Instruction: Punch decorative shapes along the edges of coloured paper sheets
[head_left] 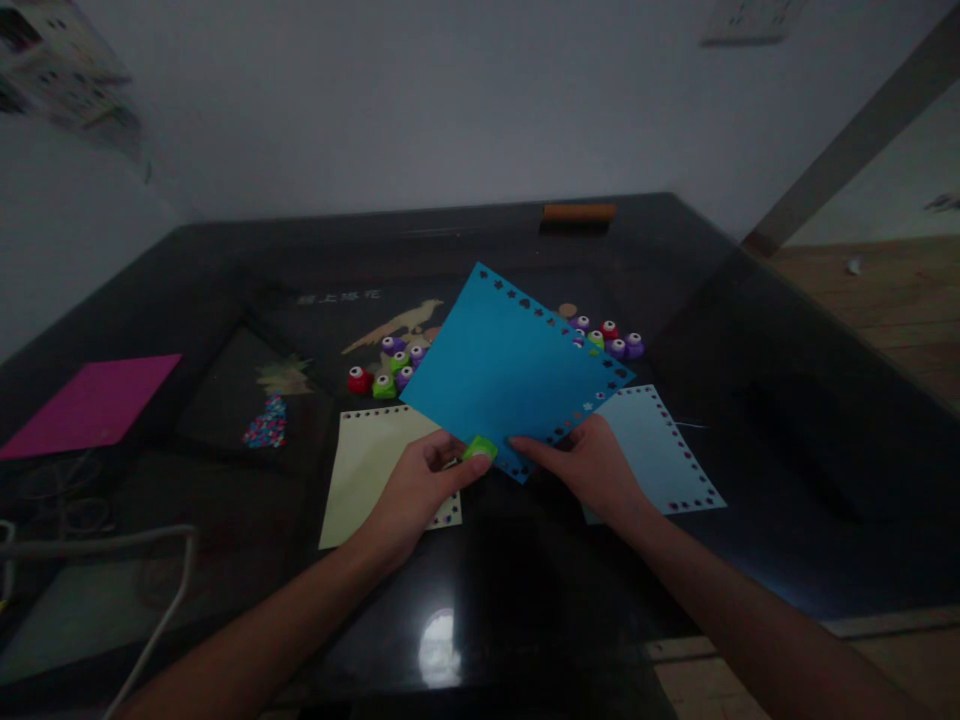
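At 9 o'clock on the dark table (787, 400), a magenta sheet (94, 405) lies flat, well apart from your work. Nearer centre, the cream sheet (371, 465) rests under your left hand (420, 490), whose fingers are closed around a small green punch (479, 449) pressed to the blue sheet's (510, 375) lower corner at 6 o'clock. Keep the punch square to the edge and in line with the holes already cut, so spacing stays even. Your left wrist is low, forearm angled in from 7 o'clock. Spare punches (390, 365) cluster at 11 o'clock. Your right hand (592, 465) pinches the blue sheet's lower edge, thumb on top, forearm coming from 5 o'clock, above the pale blue sheet (667, 450).
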